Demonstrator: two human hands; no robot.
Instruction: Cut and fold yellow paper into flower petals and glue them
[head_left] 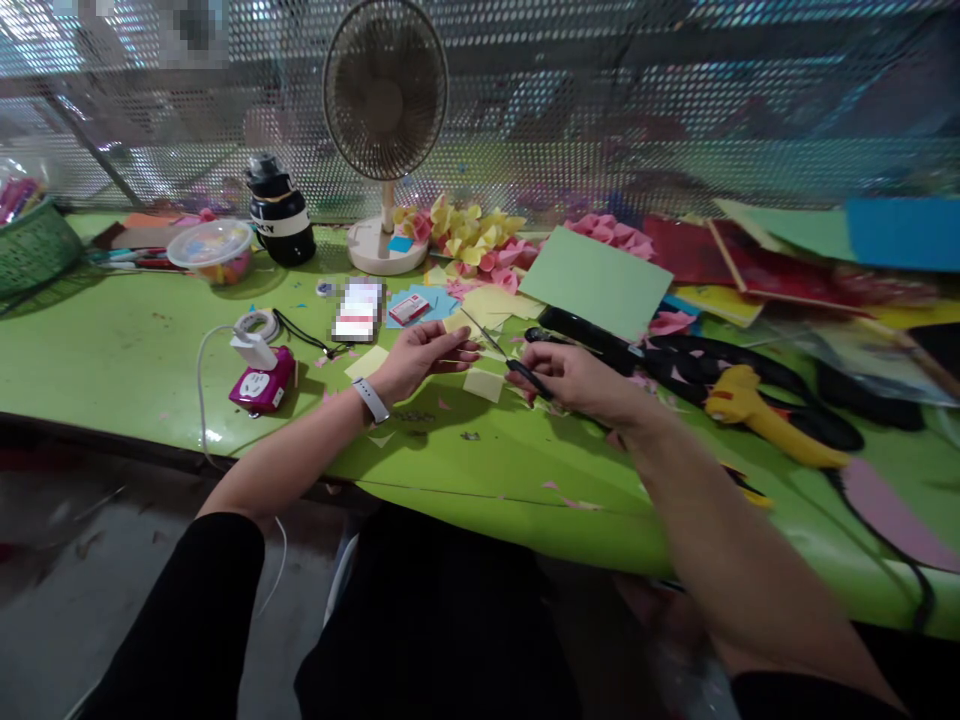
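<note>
- My right hand (553,374) grips scissors (529,378).
- Left hand (425,354) narrow, by yellow paper (454,321); I can't tell its grip.
- Probably cutting; next calls for steadying paper.

Toward ten o'clock, the black bottle (279,204) bears a white band (289,226) whose letters seem to end "CY".

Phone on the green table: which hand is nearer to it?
Left. The left hand is just right of the phone, slightly closer to the person; the right hand, holding scissors, is farther off to the right.
</note>
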